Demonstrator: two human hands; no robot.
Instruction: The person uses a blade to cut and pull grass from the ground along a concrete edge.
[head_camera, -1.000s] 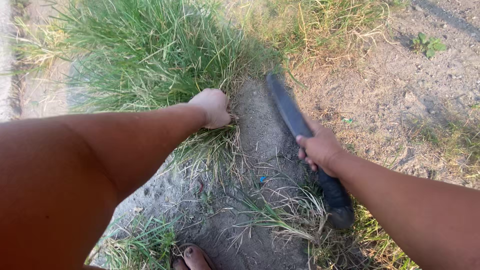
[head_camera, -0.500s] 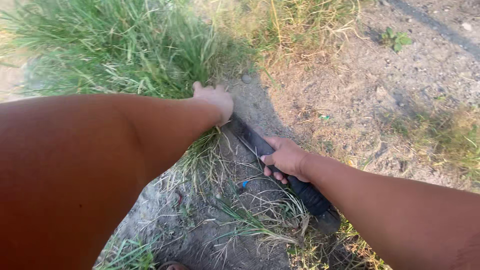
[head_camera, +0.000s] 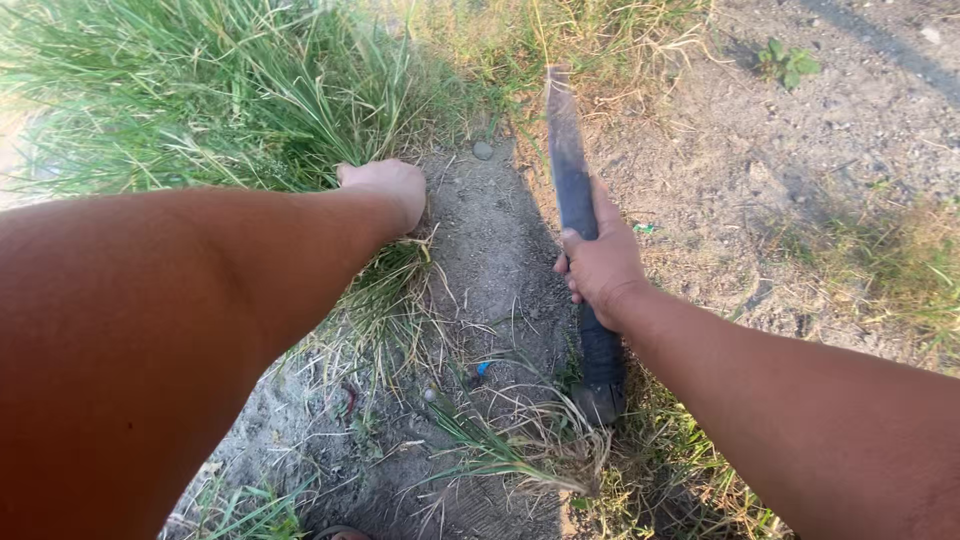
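Observation:
My left hand (head_camera: 388, 190) is closed around a tuft of long green grass (head_camera: 250, 110), gripping it low near the ground. My right hand (head_camera: 600, 262) grips a long dark blade (head_camera: 566, 150) by its dark handle (head_camera: 600, 365). The blade points away from me, raised to the right of the grass clump. A patch of bare sandy soil (head_camera: 500, 260) lies between my two hands.
Cut and dry grass stalks (head_camera: 510, 440) lie on the dirt near me. A small stone (head_camera: 483, 150) sits by the clump's edge. A small green weed (head_camera: 785, 62) grows at the far right on dry ground.
The blade was swung down toward the base of the grass beside my left hand, then lifted back up and to the right. My left hand has kept its hold on the tuft.

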